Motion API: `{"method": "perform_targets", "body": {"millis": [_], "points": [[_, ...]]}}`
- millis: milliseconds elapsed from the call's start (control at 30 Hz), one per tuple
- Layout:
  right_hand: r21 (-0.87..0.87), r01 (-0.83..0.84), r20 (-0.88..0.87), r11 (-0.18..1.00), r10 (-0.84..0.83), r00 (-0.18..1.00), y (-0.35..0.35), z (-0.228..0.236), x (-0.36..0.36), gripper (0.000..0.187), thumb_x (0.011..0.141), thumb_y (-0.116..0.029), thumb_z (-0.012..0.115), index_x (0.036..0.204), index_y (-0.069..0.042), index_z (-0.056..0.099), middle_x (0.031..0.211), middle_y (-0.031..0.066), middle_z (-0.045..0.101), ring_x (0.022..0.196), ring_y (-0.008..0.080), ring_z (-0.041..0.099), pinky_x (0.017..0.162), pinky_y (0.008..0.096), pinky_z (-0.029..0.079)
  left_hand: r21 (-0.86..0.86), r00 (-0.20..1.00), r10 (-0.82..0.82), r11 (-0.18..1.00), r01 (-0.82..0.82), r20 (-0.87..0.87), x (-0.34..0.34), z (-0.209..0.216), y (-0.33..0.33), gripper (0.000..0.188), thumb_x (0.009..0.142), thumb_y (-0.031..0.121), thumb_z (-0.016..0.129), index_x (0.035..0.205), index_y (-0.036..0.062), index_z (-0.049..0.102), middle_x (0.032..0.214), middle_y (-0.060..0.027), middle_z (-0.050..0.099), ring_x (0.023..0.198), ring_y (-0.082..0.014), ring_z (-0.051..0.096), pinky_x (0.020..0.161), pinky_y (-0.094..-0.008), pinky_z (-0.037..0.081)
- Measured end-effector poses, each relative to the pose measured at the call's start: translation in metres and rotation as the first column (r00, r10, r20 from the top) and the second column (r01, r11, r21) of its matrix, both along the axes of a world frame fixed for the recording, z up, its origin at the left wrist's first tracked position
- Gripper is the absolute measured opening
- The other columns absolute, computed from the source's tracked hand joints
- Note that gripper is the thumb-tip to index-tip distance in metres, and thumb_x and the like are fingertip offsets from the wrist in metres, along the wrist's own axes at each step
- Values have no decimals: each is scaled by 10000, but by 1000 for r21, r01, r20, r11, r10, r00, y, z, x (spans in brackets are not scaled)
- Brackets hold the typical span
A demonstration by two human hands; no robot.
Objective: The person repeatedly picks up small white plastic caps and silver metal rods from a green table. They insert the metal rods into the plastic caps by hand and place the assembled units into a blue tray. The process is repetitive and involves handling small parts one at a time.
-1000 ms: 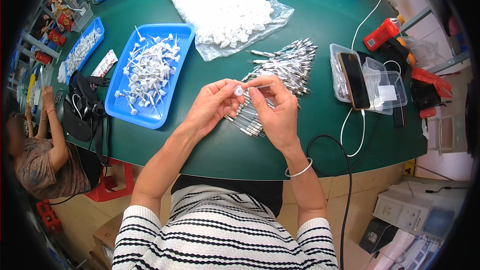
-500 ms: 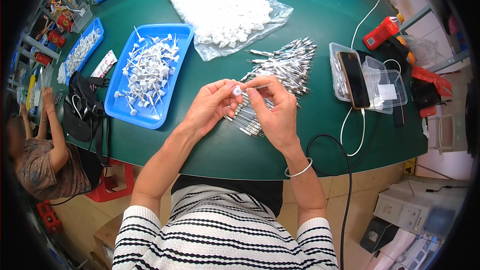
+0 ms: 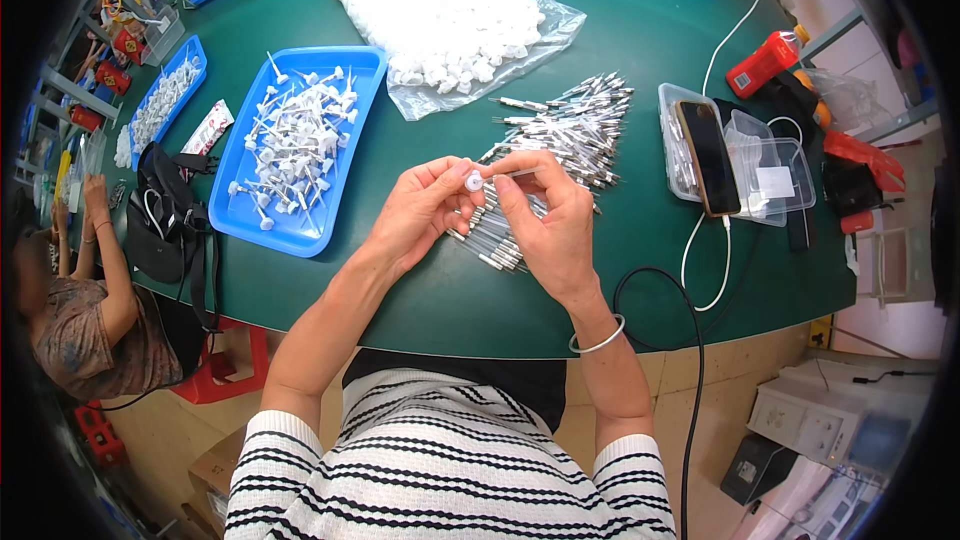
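My left hand (image 3: 430, 208) pinches a small round white plastic cap (image 3: 474, 182) between thumb and finger. From the right, my right hand (image 3: 548, 220) grips a thin rod with a clear tube (image 3: 522, 174), its end at the cap; whether it sits inside the cap is too small to tell. Under and behind my hands lies a heap of thin metal-and-clear rods (image 3: 575, 135). To the left, a blue tray (image 3: 222, 225) holds many white caps with rods attached (image 3: 300, 145). Beyond, loose white caps (image 3: 450, 60) spill at the mouth of a clear plastic bag (image 3: 555, 35).
A phone (image 3: 708, 158) lies on clear plastic boxes (image 3: 780, 175) at right, with a white cable running from it. A red bottle (image 3: 765, 65) is farther back. At left are a black bag (image 3: 160, 215), another blue tray (image 3: 200, 50) and a seated person (image 3: 100, 310).
My hands keep almost the same pose, cap and rod still held together. At the left, the other person's hands have shifted slightly.
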State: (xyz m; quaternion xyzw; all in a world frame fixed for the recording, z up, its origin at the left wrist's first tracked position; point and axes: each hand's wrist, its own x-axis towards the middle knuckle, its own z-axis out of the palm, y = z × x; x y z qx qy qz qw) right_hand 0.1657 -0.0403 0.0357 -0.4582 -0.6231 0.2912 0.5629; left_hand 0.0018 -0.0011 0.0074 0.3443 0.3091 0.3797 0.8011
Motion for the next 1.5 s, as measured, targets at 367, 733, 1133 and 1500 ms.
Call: {"method": "perform_targets", "body": {"millis": [367,733,1133,1500], "points": [[24,5,15,1000,-6,1000,2,-4,1,62,847,0,614,901,-7,584,819,97,646,700,210,671,624,308,509,32,999,16,999,-15,-49,1,0,-1,255,970,249,537,968,9,621,763,-40,628,575,-63,563,523,-192,510],[26,15,50,1000,-16,999,1,-2,1,65,843,-14,622,891,-18,578,784,97,638,670,215,659,596,318,493,47,997,16,999,-12,-78,2,-3,-1,258,969,249,539,988,8,626,767,-35,629,599,-45,566,521,-180,517],[15,37,123,999,-39,992,0,-2,3,80,856,-66,635,888,-26,575,735,97,628,657,224,639,585,339,476,139,988,45,990,-25,-148,2,-8,-1,258,962,248,553,991,6,635,771,-47,636,600,-48,569,520,-193,523],[43,41,149,998,-47,988,2,-5,4,66,842,-44,635,877,-36,580,692,92,608,638,231,608,565,342,463,78,992,25,997,-15,-124,2,-7,0,249,966,250,545,956,15,627,755,-44,636,576,-53,573,508,-191,514]]}}
